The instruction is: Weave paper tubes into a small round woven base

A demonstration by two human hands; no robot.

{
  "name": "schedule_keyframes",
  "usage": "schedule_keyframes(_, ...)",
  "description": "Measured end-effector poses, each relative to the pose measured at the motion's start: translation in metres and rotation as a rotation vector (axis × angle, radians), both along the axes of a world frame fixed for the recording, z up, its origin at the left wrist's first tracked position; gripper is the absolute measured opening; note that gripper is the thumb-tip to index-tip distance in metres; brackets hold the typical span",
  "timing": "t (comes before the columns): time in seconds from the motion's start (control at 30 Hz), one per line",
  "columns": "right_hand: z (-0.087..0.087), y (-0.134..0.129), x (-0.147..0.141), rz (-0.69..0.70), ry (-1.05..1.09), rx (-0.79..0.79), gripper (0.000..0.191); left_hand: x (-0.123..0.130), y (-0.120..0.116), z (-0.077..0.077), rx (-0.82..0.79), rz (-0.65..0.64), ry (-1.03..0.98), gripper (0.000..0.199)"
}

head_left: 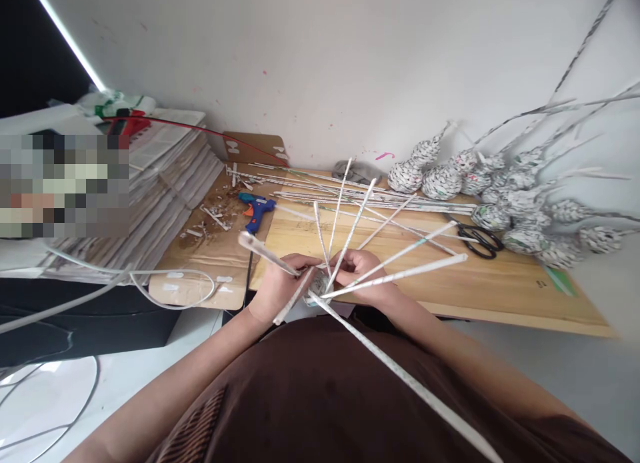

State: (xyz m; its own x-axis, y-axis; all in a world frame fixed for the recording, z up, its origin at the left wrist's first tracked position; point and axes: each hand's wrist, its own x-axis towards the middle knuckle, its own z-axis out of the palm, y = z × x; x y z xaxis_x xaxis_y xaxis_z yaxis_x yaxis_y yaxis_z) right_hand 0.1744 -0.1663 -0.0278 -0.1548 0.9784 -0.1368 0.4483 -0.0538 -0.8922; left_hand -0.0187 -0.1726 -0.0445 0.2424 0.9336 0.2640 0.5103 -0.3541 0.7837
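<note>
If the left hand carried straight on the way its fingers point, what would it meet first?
Probably the splayed paper sticks of the small woven piece, with the right hand beyond the left hand's line; depth is unclear here.

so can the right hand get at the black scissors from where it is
Probably yes, once freed: the right hand is at the woven paper piece, and paper sticks fanning from that piece stand partly in the way, but the scissors lie off to its right, handles uncovered.
</note>
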Motion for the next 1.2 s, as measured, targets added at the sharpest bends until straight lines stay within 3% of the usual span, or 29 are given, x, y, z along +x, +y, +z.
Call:
schedule_keyframes(0.13,-0.004,-0.003,0.001,-0.002,0.063,-0.001,0.009,0.001,0.002,-0.005,-0.192,-0.035,-0.043,0.021)
schedule_keyframes(0.3,-0.007,-0.008,0.003,0.057,0.142,0.033,0.010,0.004,-0.001,0.004,-0.365,-0.006,-0.164,0.023)
schedule_keyframes(0.53,-0.008,-0.015,0.001,0.017,0.010,0.165,0.006,0.006,-0.002,0.017,-0.370,-0.115,-0.148,0.023)
schedule_keyframes(0.73,-0.009,-0.016,0.004,0.066,-0.020,0.167,0.008,0.010,-0.003,0.008,-0.325,0.045,-0.114,0.024)
schedule_keyframes(0.87,-0.003,-0.018,0.004,0.087,-0.069,0.200,0.010,0.011,-0.003,0.008,-0.308,0.029,-0.100,0.020)
schedule_keyframes(1.07,0.005,-0.021,0.004,0.074,-0.299,0.358,0.009,0.009,-0.003,0.005,-0.267,-0.005,-0.132,0.020)
schedule_keyframes(1.2,0.010,-0.020,0.006,0.133,-0.426,0.595,0.019,0.007,-0.004,-0.001,-0.223,0.009,-0.118,0.021)
